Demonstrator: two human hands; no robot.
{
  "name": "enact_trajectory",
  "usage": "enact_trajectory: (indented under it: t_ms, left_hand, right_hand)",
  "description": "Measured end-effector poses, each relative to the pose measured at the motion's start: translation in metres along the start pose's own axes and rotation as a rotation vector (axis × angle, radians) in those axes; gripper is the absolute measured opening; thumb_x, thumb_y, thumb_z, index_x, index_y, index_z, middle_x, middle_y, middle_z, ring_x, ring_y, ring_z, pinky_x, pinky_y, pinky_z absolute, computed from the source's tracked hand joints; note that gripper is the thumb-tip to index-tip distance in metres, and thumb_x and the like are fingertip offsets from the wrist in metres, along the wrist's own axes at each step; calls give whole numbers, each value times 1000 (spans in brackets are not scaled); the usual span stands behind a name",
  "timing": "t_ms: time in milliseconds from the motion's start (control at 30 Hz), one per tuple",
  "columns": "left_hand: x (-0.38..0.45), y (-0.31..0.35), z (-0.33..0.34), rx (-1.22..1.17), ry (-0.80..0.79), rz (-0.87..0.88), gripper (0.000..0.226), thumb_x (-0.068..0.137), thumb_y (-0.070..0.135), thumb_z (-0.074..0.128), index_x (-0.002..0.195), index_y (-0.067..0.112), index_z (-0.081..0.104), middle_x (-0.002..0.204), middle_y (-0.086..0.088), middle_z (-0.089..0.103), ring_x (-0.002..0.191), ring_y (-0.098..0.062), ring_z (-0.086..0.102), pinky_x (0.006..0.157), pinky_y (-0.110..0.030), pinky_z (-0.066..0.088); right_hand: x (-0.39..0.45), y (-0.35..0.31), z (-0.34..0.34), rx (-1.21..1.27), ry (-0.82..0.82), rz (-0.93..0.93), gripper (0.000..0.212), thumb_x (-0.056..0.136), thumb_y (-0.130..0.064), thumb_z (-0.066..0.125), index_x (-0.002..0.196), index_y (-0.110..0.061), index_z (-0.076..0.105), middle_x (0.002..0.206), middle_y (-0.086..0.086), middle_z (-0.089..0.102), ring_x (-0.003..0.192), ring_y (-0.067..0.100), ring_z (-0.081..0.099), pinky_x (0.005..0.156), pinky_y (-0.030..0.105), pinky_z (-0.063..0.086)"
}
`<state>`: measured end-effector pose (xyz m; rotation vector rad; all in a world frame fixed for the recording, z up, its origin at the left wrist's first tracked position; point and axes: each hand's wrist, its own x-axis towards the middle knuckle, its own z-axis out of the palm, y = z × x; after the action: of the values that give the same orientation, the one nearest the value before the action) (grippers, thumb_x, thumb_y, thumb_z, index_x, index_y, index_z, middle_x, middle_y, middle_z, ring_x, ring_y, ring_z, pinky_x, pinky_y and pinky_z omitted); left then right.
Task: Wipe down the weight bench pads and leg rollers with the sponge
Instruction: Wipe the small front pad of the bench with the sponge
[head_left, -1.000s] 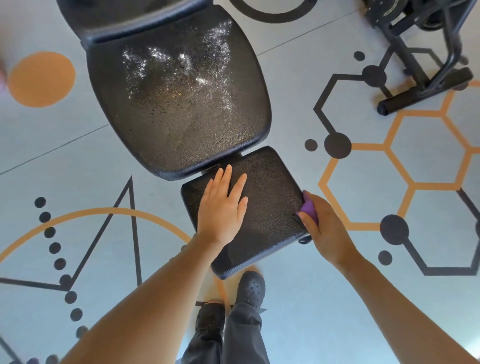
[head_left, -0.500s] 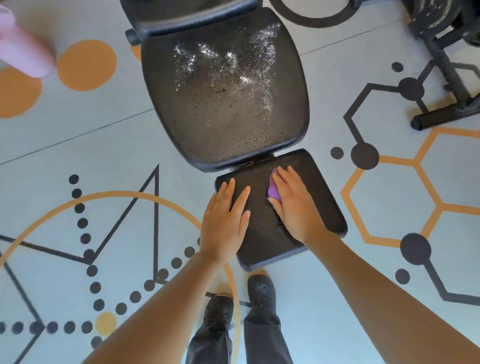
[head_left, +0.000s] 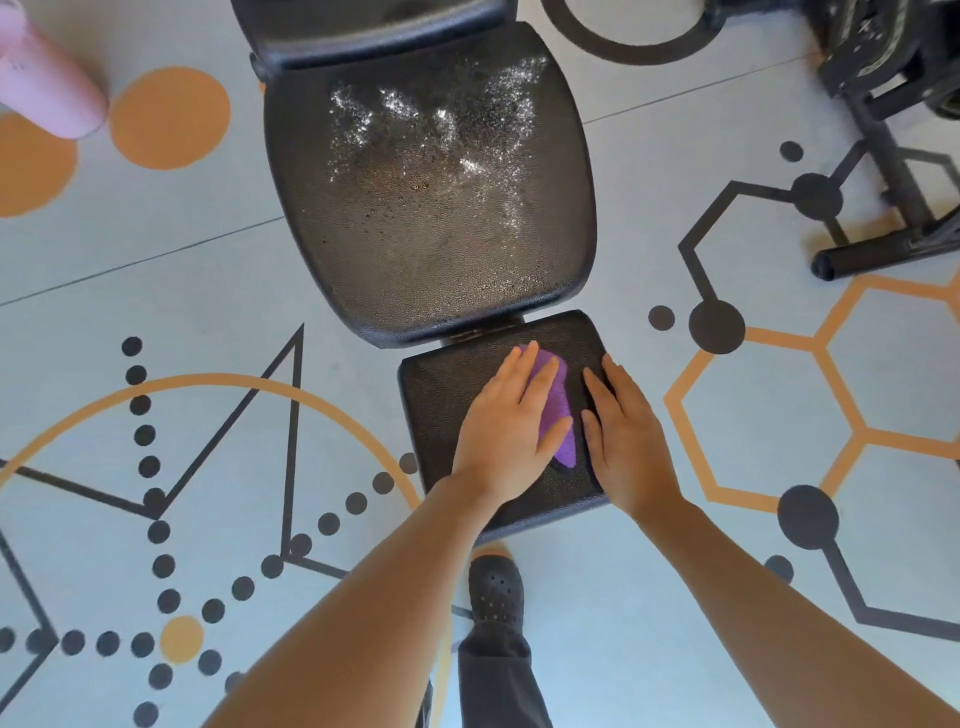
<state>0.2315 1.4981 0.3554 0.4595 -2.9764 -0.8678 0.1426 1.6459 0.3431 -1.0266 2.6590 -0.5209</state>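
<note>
The small black seat pad (head_left: 436, 395) of the weight bench lies right below me. A purple sponge (head_left: 560, 415) rests on it. My left hand (head_left: 506, 436) lies flat with its fingers pressing on the sponge's left half. My right hand (head_left: 626, 441) lies flat on the pad just right of the sponge, fingers apart, holding nothing. Beyond the small pad is the larger black pad (head_left: 431, 249), speckled with white foam and droplets across its far half. A further pad (head_left: 363, 31) shows at the top edge. No leg rollers are in view.
A pink cylinder (head_left: 47, 88) stands on the floor at the far left. The black frame of another machine (head_left: 883, 171) occupies the far right, with a foot bar (head_left: 883, 260) on the floor. My shoe (head_left: 496, 587) is under the pad's near edge. The floor is painted grey.
The sponge went from my right hand, first at the pad's right edge and then at its middle, to under my left hand's fingers. My right hand now lies flat beside it.
</note>
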Motion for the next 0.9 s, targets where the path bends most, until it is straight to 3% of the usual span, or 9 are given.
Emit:
enact_trajectory:
  t_ms: [67, 200, 333, 433, 567, 700, 900]
  left_hand:
    - [4, 1, 5, 21, -29, -15, 64, 87, 48, 44, 138, 9, 48, 150, -16, 37, 140, -32, 31, 112, -39, 29]
    - [5, 7, 9, -70, 16, -114, 51, 80, 24, 64, 129, 10, 58, 146, -14, 44, 139, -29, 34, 112, -38, 34]
    - [-13, 8, 4, -143, 56, -147, 46, 78, 7, 65, 123, 12, 62, 143, -9, 49, 136, -25, 40, 109, -31, 30]
    - [-29, -7, -6, -132, 84, -153, 47, 78, 1, 65, 124, 12, 62, 141, -11, 50, 134, -27, 43, 108, -32, 34]
    - [-33, -37, -24, -33, 182, -272, 44, 83, 7, 52, 126, 13, 61, 140, -10, 51, 133, -29, 43, 111, -40, 34]
    - [-12, -46, -33, 8, 172, -311, 56, 72, 8, 42, 124, 11, 62, 137, -13, 54, 129, -33, 47, 107, -50, 37]
    - [-20, -61, -17, -34, 210, -270, 40, 92, 21, 39, 127, 15, 60, 142, -10, 50, 132, -30, 44, 104, -48, 41]
  right_hand:
    - [0, 1, 1, -12, 6, -3, 51, 99, -30, 29, 137, -2, 49, 147, 20, 41, 133, 37, 42, 109, 42, 35]
    - [0, 1, 2, -18, 11, -7, 50, 99, -29, 30, 137, -2, 50, 147, 20, 41, 132, 38, 43, 108, 43, 37]
    - [0, 0, 1, -32, 8, -9, 49, 99, -28, 32, 135, -2, 51, 145, 22, 43, 130, 41, 45, 104, 49, 42]
    - [0, -2, -2, -94, -1, -21, 49, 98, -29, 32, 135, -3, 52, 146, 21, 42, 131, 41, 43, 107, 52, 37]
    - [10, -14, -1, -145, 21, -57, 48, 98, -29, 32, 132, -5, 55, 146, 19, 43, 136, 37, 37, 110, 53, 30]
    - [32, -39, 9, -134, 8, -72, 48, 98, -30, 31, 132, -6, 54, 146, 19, 43, 137, 36, 37, 112, 52, 29]
    - [50, -66, 29, -136, -29, -171, 49, 97, -30, 30, 133, -7, 54, 146, 18, 43, 138, 34, 37, 112, 51, 27]
